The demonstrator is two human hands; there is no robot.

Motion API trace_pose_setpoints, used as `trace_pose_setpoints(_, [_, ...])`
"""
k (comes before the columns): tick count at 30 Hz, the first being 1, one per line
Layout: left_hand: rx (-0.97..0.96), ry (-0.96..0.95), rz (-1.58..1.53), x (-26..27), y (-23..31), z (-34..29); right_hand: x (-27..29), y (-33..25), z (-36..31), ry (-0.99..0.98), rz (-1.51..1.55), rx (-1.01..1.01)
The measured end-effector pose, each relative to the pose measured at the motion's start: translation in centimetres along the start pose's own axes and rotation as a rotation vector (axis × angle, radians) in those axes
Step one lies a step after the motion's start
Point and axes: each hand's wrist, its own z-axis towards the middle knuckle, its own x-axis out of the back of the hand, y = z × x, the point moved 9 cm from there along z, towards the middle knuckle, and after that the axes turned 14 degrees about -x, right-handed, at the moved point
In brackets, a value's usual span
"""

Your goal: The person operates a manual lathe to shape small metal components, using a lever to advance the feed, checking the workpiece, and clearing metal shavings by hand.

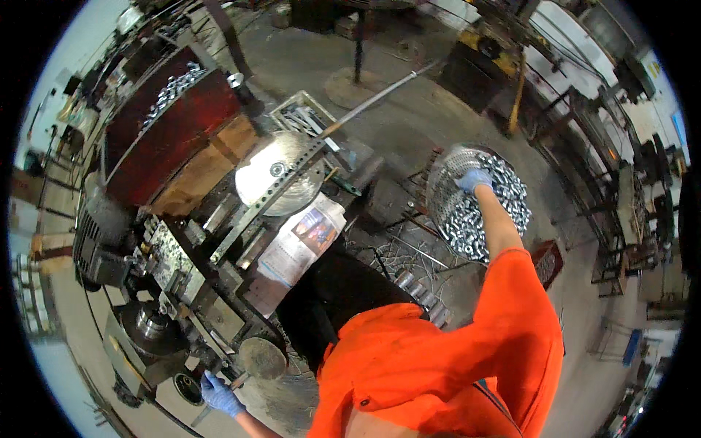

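Observation:
My right arm, in an orange sleeve, stretches out to a round perforated metal basket (pixel 440 191) on the right. In it lies a heap of small shiny cylindrical metal parts (pixel 504 191). My right hand (pixel 475 179), in a blue glove, is at the heap's upper left edge with fingers drawn together; anything in them is too small to make out. At the lower left my left hand (pixel 221 394), also blue-gloved, is closed beside a dark round ring (pixel 188 389) on the machine. What its fingers hold is hidden. A short handle (pixel 239 381) sticks out close to it.
A red metal bin (pixel 171 128) with more metal parts stands at the far left. Nearer are a large shiny disc (pixel 252 175), a perforated bar (pixel 270 197) and a printed paper (pixel 299 248). Several metal cylinders (pixel 423 296) lie by my lap. A small red box (pixel 548 263) is beside the basket.

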Motion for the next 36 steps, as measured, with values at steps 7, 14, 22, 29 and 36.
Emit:
trace_pose_setpoints(7, [-0.029, 0.091, 0.032, 0.5, -1.1, -0.7, 2.0, -2.6, -3.9, 0.079, -0.177, 0.122])
trace_pose_setpoints(14, [-0.049, 0.016, 0.124, 0.5, -1.0, -0.1, 0.8, -1.9, -2.4, 0.060, -0.143, 0.088])
trace_pose_setpoints(22, [-0.269, 0.045, -0.121, 2.3, 0.7, 1.0, 5.3, -3.6, -9.4, 0.127, 0.223, 0.137])
trace_pose_setpoints(29, [-0.291, 0.057, -0.457, 1.7, 14.7, 5.1, 12.3, -18.3, -31.0, -0.045, 0.825, 0.958])
trace_pose_setpoints(36, [-0.221, -0.418, -0.826, -8.7, 20.5, 2.5, 16.9, -26.2, -56.0, 0.037, 0.941, 1.812])
